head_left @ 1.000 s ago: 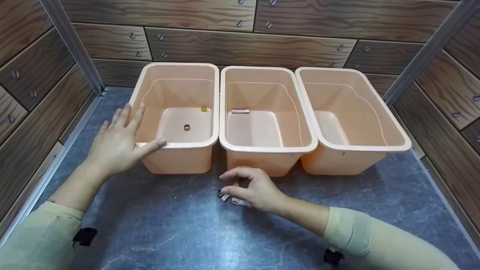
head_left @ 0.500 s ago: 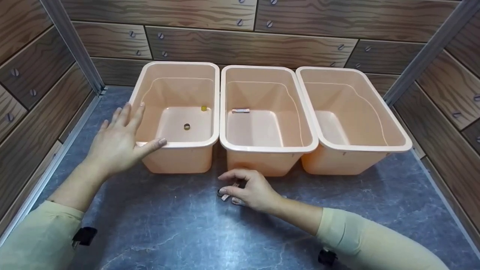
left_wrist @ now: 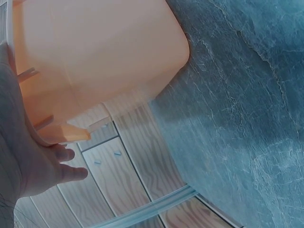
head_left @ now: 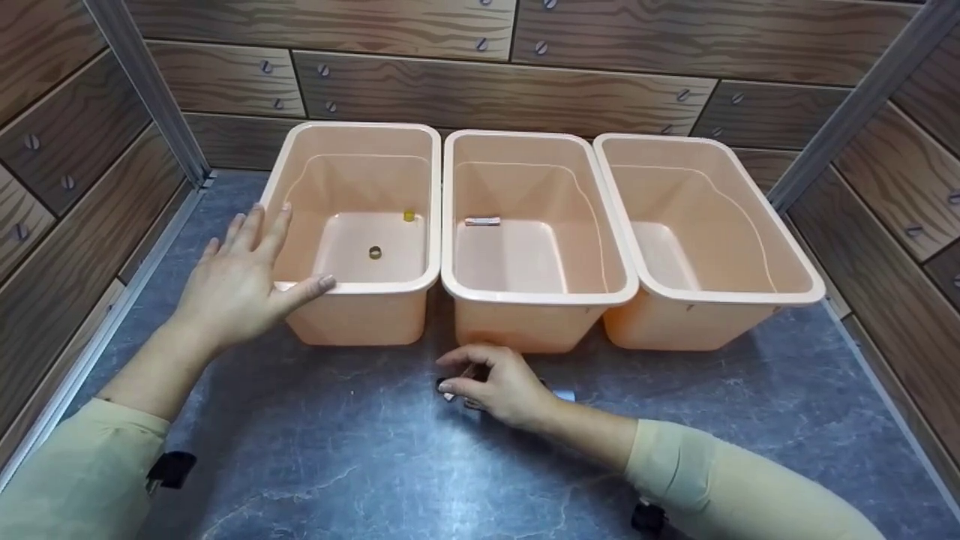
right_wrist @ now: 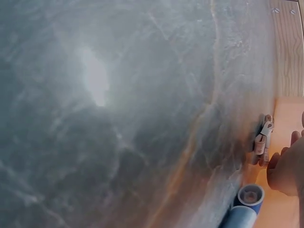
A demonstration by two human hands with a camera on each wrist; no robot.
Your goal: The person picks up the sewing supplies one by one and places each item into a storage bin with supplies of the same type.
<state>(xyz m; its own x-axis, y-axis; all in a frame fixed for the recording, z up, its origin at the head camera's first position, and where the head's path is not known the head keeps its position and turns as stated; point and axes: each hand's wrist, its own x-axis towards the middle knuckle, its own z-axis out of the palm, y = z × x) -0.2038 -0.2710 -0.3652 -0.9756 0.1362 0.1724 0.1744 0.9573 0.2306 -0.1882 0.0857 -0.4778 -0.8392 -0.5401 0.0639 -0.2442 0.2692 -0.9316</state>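
Observation:
My left hand (head_left: 232, 289) rests on the near-left corner of the left peach bin (head_left: 360, 289), fingers spread along its side and thumb on the front rim. My right hand (head_left: 510, 386) hovers low over a few small objects in front of the middle bin (head_left: 540, 298), its index finger and thumb apart. Beneath those fingertips lie a small dark ring (head_left: 441, 385) and small pale pieces (right_wrist: 262, 142), partly hidden. Behind the right wrist shows a light blue object (head_left: 564, 395); in the right wrist view, blue cylinders (right_wrist: 240, 217) lie near this hand.
Inside the left bin lie a brass-coloured ring (head_left: 375, 253) and a small yellow piece (head_left: 409, 215). A small battery-like cylinder (head_left: 482, 221) lies in the middle bin. The right bin (head_left: 720, 296) stands beside it. Wood-patterned walls (head_left: 502, 90) enclose the grey marbled table (head_left: 360, 465).
My right hand has shifted slightly lower and left over the small objects, covering more of them. The light blue object has come into view behind the wrist. My left hand stays put.

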